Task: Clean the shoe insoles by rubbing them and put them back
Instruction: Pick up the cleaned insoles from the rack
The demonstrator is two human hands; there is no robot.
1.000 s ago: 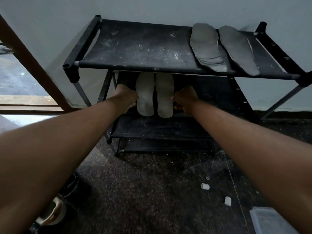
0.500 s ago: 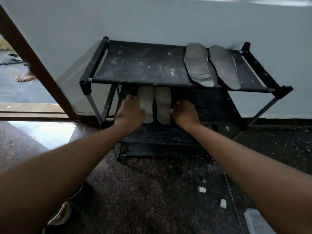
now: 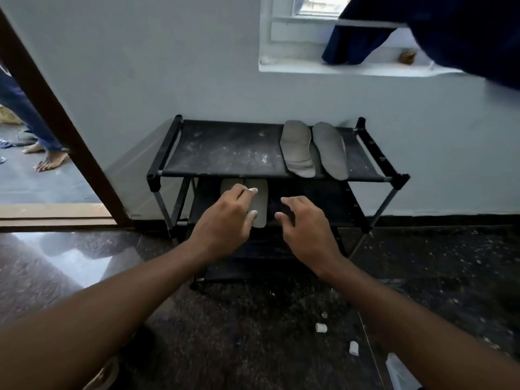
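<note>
Left hand (image 3: 225, 218) and right hand (image 3: 306, 229) hover empty, fingers loosely curled, before the rack (image 3: 153, 181). Pale insoles (image 3: 260, 204) lie side by side left of centre on its middle shelf (image 3: 323, 198), grey insoles (image 3: 298, 149) at the top shelf's (image 3: 225, 147) right end
</note>
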